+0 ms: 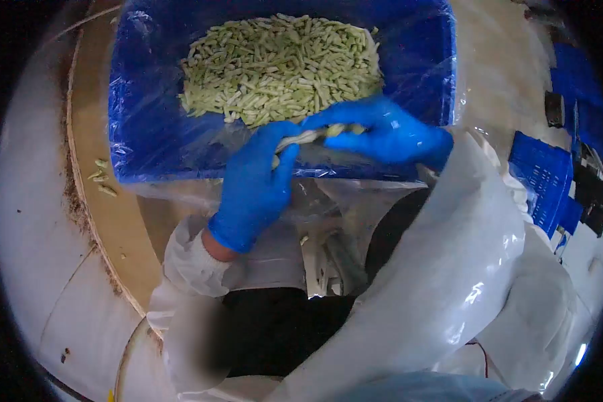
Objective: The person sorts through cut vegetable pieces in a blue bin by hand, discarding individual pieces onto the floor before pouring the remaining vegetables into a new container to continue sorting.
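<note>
A heap of pale green cut vegetable pieces (281, 67) lies in a blue crate (422, 60) lined with clear plastic film (181, 151). At the crate's near side, both hands wear blue gloves and their fingertips meet. My left hand (253, 184) is closed, with a few whitish-green pieces between thumb and fingers. From the right, my right hand (382, 130) reaches in, its thumb and fingers closed around more pieces. The two hands touch just in front of the heap. The exact kind of vegetable cannot be made out.
The crate stands on a tan surface (107, 151), where several loose pieces (102, 181) lie left of it. Clear film hangs over the near rim. Blue perforated crates (539, 177) are at the right. A pale floor (40, 221) shows at the left.
</note>
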Tool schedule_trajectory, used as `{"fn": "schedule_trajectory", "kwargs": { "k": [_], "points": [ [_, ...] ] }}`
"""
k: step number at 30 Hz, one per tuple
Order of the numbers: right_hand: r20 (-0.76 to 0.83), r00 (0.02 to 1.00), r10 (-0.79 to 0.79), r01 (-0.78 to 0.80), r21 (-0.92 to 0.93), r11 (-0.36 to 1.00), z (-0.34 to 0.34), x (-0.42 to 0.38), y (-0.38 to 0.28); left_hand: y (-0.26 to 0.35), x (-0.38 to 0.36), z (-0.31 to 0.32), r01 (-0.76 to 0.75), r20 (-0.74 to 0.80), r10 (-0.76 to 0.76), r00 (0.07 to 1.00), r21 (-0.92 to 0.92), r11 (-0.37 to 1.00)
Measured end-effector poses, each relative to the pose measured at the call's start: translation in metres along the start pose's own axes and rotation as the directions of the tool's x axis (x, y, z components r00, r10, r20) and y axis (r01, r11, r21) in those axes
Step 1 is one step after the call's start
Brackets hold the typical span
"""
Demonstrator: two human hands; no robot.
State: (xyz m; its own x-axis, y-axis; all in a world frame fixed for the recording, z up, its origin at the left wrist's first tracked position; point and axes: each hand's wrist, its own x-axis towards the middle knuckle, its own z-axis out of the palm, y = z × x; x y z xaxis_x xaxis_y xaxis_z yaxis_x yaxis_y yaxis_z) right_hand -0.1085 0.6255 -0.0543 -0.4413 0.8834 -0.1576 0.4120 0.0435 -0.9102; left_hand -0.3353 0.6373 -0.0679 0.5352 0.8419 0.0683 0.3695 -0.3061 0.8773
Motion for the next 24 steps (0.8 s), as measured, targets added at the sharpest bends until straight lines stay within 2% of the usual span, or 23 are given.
{"fn": "schedule_trajectory", "kwargs": {
  "k": [2, 3, 6, 9, 10, 12, 13, 15, 16, 17, 18, 19, 20, 21, 22, 24],
  "points": [
    [0.089, 0.994, 0.062, -0.061, -0.016, 0.998, 0.015, 0.010, -0.006, -0.002, -0.003, -0.002, -0.017, 0.067, 0.002, 0.998, 0.215, 0.977],
    [0.062, 0.997, 0.051, -0.042, -0.144, 0.989, 0.021, 0.012, 0.008, -0.002, -0.004, -0.002, -0.034, 0.105, 0.001, 0.994, 0.315, 0.949],
    [0.090, 0.996, -0.015, 0.032, -0.188, 0.982, 0.031, 0.011, 0.015, 0.001, -0.007, 0.002, -0.074, 0.272, -0.107, 0.956, 0.580, 0.811],
    [0.455, 0.890, 0.006, -0.015, 0.016, 1.000, 0.013, 0.012, 0.004, -0.006, -0.008, -0.011, -0.269, 0.515, 0.076, 0.854, 0.311, 0.912],
    [0.602, 0.796, -0.063, -0.061, 0.183, 0.981, 0.015, 0.013, 0.006, -0.004, -0.005, -0.014, -0.312, 0.588, 0.195, 0.785, 0.103, 0.945],
    [0.789, 0.547, -0.278, -0.230, 0.462, 0.857, 0.021, 0.016, 0.010, 0.001, 0.003, -0.023, -0.317, 0.637, 0.449, 0.627, -0.317, 0.894],
    [0.787, 0.529, -0.318, -0.140, 0.451, 0.881, 0.019, 0.016, 0.002, 0.002, 0.007, -0.029, -0.290, 0.619, 0.462, 0.635, -0.364, 0.885],
    [0.819, 0.525, -0.232, -0.240, 0.404, 0.883, 0.015, 0.019, 0.016, -0.004, 0.012, -0.042, -0.237, 0.580, 0.493, 0.648, -0.462, 0.855],
    [0.833, 0.520, -0.186, -0.296, 0.380, 0.876, 0.012, 0.020, 0.027, -0.013, 0.006, -0.049, -0.002, 0.520, 0.238, 0.820, -0.413, 0.911],
    [0.731, 0.675, -0.098, -0.237, 0.341, 0.910, 0.004, 0.021, 0.043, -0.023, 0.000, -0.056, 0.240, 0.435, -0.054, 0.899, -0.384, 0.891],
    [0.594, 0.804, -0.022, -0.185, 0.286, 0.940, -0.008, 0.022, 0.064, -0.031, 0.008, -0.063, 0.281, 0.292, -0.209, 0.933, -0.230, 0.932],
    [0.494, 0.862, 0.114, -0.127, -0.008, 0.992, -0.021, 0.025, 0.087, -0.042, 0.021, -0.070, 0.342, 0.115, -0.332, 0.936, -0.077, 0.937],
    [0.354, 0.912, 0.209, -0.097, -0.308, 0.946, -0.032, 0.029, 0.114, -0.061, 0.028, -0.074, 0.319, 0.013, -0.322, 0.947, 0.084, 0.944],
    [0.203, 0.950, 0.239, -0.079, -0.582, 0.809, -0.038, 0.035, 0.147, -0.082, 0.029, -0.075, 0.306, -0.082, -0.295, 0.952, 0.244, 0.920],
    [0.049, 0.974, 0.220, -0.094, -0.797, 0.596, -0.038, 0.039, 0.178, -0.106, 0.026, -0.074, 0.305, -0.098, -0.289, 0.952, 0.267, 0.914],
    [-0.034, 0.952, 0.304, -0.171, -0.883, 0.437, -0.029, 0.044, 0.217, -0.140, 0.019, -0.073, 0.298, -0.134, -0.268, 0.954, 0.317, 0.901]
  ]
}}
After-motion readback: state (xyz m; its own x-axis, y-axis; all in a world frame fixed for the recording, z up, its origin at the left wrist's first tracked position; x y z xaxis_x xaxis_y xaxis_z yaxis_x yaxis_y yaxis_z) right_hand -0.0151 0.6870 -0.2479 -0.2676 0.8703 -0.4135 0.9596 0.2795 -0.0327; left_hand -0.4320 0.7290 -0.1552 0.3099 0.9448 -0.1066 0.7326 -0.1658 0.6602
